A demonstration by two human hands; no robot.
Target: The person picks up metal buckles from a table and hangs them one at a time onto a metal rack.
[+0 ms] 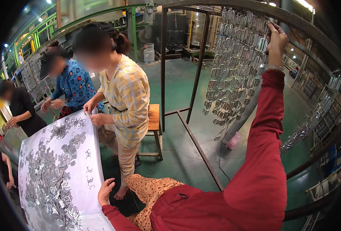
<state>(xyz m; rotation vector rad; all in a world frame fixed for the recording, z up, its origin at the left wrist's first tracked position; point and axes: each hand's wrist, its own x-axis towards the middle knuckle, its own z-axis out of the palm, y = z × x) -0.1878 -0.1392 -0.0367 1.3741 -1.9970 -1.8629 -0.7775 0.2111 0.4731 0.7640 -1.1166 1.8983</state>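
My right hand (277,37) is raised high at the top bar of a dark metal frame (164,69). Its fingers pinch at the upper right edge of a hanging curtain of silvery metal pieces (236,61); what exactly is between the fingertips is too small to make out. Low beside the near edge of a white-covered table (89,148), my left hand (105,191) has its fingers loosely bent and apart, with nothing visible in them. On that table lie a heap of flat silvery metal pieces (55,181), a pile of thin wire hooks (68,127) and a few loose hooks (89,179).
A person in a yellow checked outfit (128,88) stands across the table corner, handling a small piece. Another in a blue patterned top (76,82) is behind, with others further left. A wooden stool (154,117) stands by the frame. More strung metal pieces (313,119) hang at right.
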